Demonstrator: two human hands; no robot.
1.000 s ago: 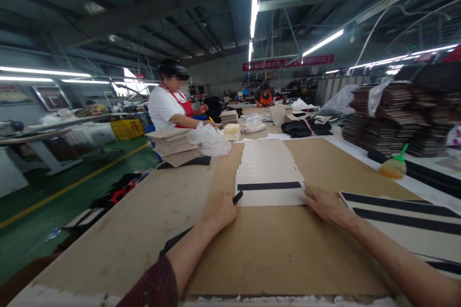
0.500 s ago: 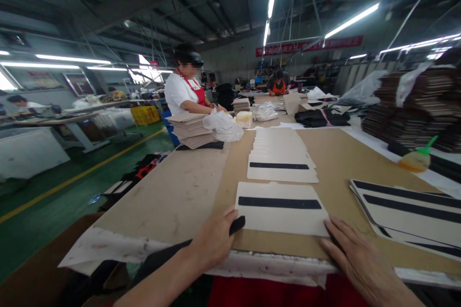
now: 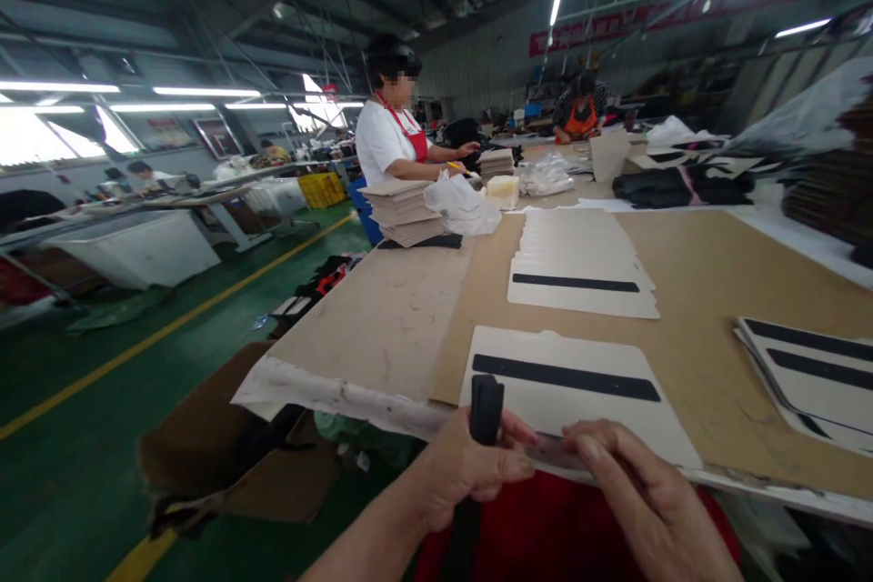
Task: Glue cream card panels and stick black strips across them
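I have the left hand (image 3: 456,468) wrapped round a bundle of flat black fabric-like strips (image 3: 486,405); one end pokes up above the fist and the tail hangs below toward six o'clock. The right hand (image 3: 634,482) faces it at three o'clock, fingers bent and thumb near the index finger. Its tips stand just apart from the left fingers, and I cannot tell whether anything thin is pinched there.

Just beyond the hands, at twelve to one o'clock, a cream stiff-looking rectangular sheet (image 3: 576,407) lies flat at the table's near edge, with one long black strip (image 3: 565,377) across it. Farther out at twelve to one, a fanned stack of similar cream sheets (image 3: 576,245) shows a black strip across its nearest sheet. At two o'clock, a pile of cream sheets (image 3: 818,400) carries two black strips on its top face. All of these rest on a tan board (image 3: 737,291).

I judge the step in hand to be readying a strip from the bundle over the near sheet. As I read it, the next move calls for a fingertip pinch on one strip, the bundle kept back, and alignment with the strip already there.
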